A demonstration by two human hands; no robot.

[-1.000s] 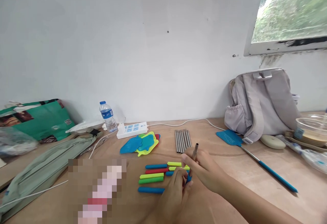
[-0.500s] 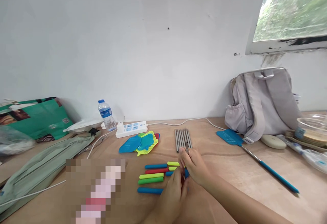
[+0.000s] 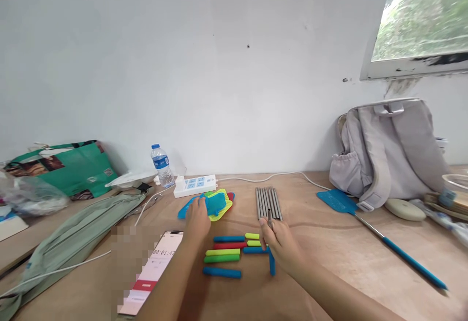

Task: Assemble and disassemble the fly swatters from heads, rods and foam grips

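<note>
My right hand [image 3: 276,238] is closed around a fly swatter handle [image 3: 272,262]. Its blue grip sticks out below the fist and a metal rod end pokes up above. With fingers bent, my left hand [image 3: 198,218] reaches onto the pile of mesh fly swatter heads and pinches a blue fly swatter head [image 3: 185,208]; its fingertips partly cover it. A yellow swatter head [image 3: 224,210] lies in the same pile. Between my hands rest several loose coloured grips, among them a green grip [image 3: 222,258] and a red grip [image 3: 230,246]. Metal rods [image 3: 268,203] lie side by side beyond my right hand.
An assembled blue fly swatter [image 3: 397,250] lies at right, before a grey backpack [image 3: 391,150]. A phone [image 3: 155,274] showing a timer lies beside my left forearm. Along the wall stand a power strip [image 3: 195,186], a water bottle [image 3: 162,166] and a green bag [image 3: 78,170].
My left hand has left the blue grip by my right hand and moved forward and left to the swatter heads. My right hand still holds the handle. The view has shifted slightly left.
</note>
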